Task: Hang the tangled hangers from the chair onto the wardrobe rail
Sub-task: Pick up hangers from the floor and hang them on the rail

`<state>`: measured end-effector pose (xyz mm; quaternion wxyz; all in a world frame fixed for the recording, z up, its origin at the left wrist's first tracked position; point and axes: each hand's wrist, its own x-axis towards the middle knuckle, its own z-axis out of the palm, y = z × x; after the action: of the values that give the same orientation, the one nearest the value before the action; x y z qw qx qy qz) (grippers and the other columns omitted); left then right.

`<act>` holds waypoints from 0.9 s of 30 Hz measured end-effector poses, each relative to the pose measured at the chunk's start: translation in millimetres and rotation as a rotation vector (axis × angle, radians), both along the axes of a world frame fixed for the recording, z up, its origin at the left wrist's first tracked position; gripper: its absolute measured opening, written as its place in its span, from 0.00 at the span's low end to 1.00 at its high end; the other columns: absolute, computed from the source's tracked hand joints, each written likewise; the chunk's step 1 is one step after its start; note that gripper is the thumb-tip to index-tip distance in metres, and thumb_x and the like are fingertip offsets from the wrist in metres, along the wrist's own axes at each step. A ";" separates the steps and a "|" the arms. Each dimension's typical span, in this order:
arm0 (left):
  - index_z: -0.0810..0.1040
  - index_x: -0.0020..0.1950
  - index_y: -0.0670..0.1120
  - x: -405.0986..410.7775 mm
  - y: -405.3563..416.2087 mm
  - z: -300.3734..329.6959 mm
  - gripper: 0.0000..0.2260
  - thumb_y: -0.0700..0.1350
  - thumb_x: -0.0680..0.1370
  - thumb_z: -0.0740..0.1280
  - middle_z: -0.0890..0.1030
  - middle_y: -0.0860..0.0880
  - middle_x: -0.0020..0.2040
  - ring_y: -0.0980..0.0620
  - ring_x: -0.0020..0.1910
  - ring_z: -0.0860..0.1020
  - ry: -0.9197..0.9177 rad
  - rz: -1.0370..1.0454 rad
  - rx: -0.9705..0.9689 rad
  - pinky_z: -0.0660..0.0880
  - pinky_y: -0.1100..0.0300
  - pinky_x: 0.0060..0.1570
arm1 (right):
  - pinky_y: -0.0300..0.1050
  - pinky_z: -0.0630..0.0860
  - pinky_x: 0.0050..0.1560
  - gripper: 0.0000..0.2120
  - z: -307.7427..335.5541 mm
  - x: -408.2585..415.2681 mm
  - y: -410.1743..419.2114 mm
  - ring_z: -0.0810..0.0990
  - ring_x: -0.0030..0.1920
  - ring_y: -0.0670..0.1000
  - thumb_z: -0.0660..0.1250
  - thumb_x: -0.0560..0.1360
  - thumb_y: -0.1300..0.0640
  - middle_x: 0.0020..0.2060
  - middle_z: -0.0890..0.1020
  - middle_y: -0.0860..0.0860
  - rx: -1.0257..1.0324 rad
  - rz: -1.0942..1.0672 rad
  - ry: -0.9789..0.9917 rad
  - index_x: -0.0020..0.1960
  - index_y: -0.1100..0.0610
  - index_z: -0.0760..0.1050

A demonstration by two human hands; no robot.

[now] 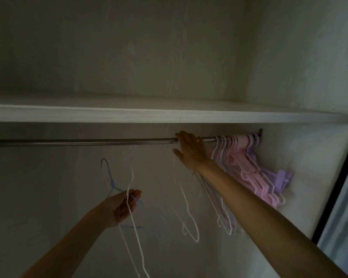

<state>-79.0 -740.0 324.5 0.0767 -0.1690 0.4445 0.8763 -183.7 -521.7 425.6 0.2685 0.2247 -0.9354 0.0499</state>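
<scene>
The metal wardrobe rail runs under a white shelf. My left hand is raised below it, palm up, and pinches a thin blue hanger and a thin white hanger together, hooks pointing up. My right hand reaches to the rail with straight fingers lying over it and the thumb spread below. A blurred white hanger dangles under this hand, with its hook hidden behind the fingers. Several pink and purple hangers crowd the rail's right end.
The white shelf lies just above the rail. The wardrobe's right side wall stands right behind the bunched hangers, and a dark door edge borders it. The back panel is pale wood grain.
</scene>
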 end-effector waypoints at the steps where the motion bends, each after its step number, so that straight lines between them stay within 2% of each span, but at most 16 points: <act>1: 0.76 0.45 0.39 -0.9 1.3 -0.7 0.10 0.39 0.81 0.58 0.83 0.46 0.29 0.54 0.25 0.82 -0.004 -0.004 0.000 0.77 0.63 0.22 | 0.53 0.54 0.72 0.26 -0.3 -6.5 -1.2 0.59 0.73 0.55 0.54 0.80 0.48 0.75 0.58 0.53 0.056 -0.002 -0.013 0.75 0.55 0.53; 6: 0.76 0.45 0.39 -3.8 1.6 1.6 0.10 0.39 0.81 0.57 0.84 0.46 0.30 0.55 0.25 0.82 0.018 -0.024 -0.025 0.77 0.64 0.23 | 0.54 0.52 0.72 0.24 0.0 -22.8 21.9 0.64 0.70 0.57 0.59 0.78 0.46 0.70 0.68 0.55 0.135 0.021 0.154 0.72 0.54 0.63; 12: 0.75 0.44 0.39 2.2 -0.3 5.2 0.11 0.39 0.81 0.56 0.84 0.47 0.29 0.55 0.26 0.82 0.049 -0.022 -0.047 0.77 0.64 0.23 | 0.54 0.45 0.69 0.25 1.8 -31.4 75.3 0.64 0.71 0.59 0.60 0.77 0.46 0.70 0.68 0.56 0.272 -0.158 0.223 0.72 0.52 0.64; 14: 0.75 0.45 0.39 4.9 -1.2 5.6 0.11 0.39 0.81 0.56 0.84 0.47 0.29 0.56 0.26 0.82 0.044 -0.021 -0.065 0.77 0.65 0.23 | 0.54 0.45 0.68 0.25 2.7 -31.8 83.6 0.63 0.72 0.58 0.59 0.77 0.46 0.71 0.67 0.56 0.247 -0.209 0.188 0.72 0.52 0.63; 20: 0.76 0.46 0.40 16.6 -6.6 4.3 0.10 0.39 0.81 0.56 0.84 0.47 0.30 0.56 0.27 0.82 0.022 -0.032 -0.050 0.78 0.64 0.24 | 0.57 0.49 0.73 0.28 4.9 -26.0 95.1 0.56 0.74 0.57 0.60 0.77 0.48 0.73 0.62 0.54 0.215 -0.392 0.079 0.75 0.50 0.55; 23: 0.77 0.47 0.41 23.3 -9.2 6.3 0.09 0.40 0.81 0.58 0.84 0.48 0.31 0.56 0.27 0.82 0.005 -0.045 -0.070 0.78 0.65 0.24 | 0.59 0.47 0.74 0.32 11.2 -18.7 95.9 0.51 0.76 0.57 0.60 0.77 0.47 0.76 0.55 0.54 0.244 -0.425 0.002 0.76 0.51 0.50; 25: 0.78 0.47 0.41 27.8 -10.8 8.8 0.08 0.40 0.80 0.59 0.85 0.48 0.32 0.57 0.28 0.82 0.006 -0.058 -0.107 0.78 0.65 0.26 | 0.58 0.47 0.74 0.34 14.0 -4.0 86.9 0.50 0.76 0.58 0.61 0.77 0.47 0.76 0.53 0.55 0.202 -0.370 0.035 0.77 0.54 0.48; 27: 0.78 0.46 0.44 32.2 -9.5 12.6 0.08 0.42 0.80 0.60 0.85 0.51 0.33 0.58 0.30 0.83 0.012 -0.092 -0.187 0.78 0.64 0.32 | 0.55 0.51 0.74 0.32 11.5 18.0 64.9 0.55 0.75 0.58 0.60 0.78 0.49 0.75 0.57 0.57 0.079 -0.224 0.060 0.76 0.57 0.51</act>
<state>-46.8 -749.5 337.1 0.0983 -0.1494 0.5320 0.8277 -165.7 -456.8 437.1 0.2913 0.1304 -0.9474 -0.0241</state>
